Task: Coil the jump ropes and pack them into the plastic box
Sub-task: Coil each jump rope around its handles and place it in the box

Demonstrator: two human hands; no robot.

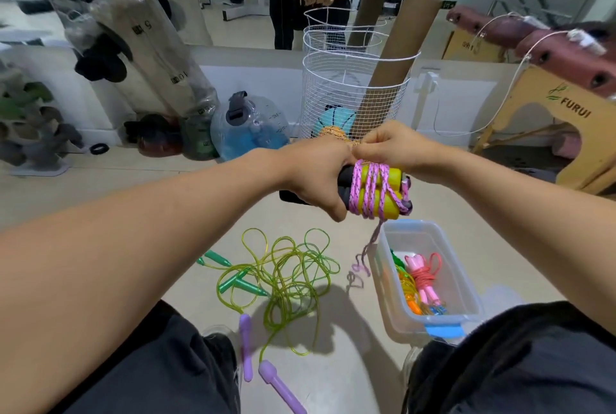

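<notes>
Jump-rope handles [373, 193] lie level, left-right, gripped by left hand [313, 177]; right hand [396, 150] pinches the cord [366, 180].

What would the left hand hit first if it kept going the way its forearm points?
The left hand points up and right, straight at the right hand above the rope-wrapped yellow handles. Beyond that, probably the white wire basket; depth is unclear.

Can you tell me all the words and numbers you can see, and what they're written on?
"FURUI": on the tan wooden stand, far right, beside a small green leaf logo.
"6": on the plastic-wrapped punching bag, near its top; the mark beside it is too blurred to read.
Marks lower on that bag: too blurred to read.
Scale marks on the clear blue water jug: too small to read.
Print on the cardboard box: unreadable.
</notes>
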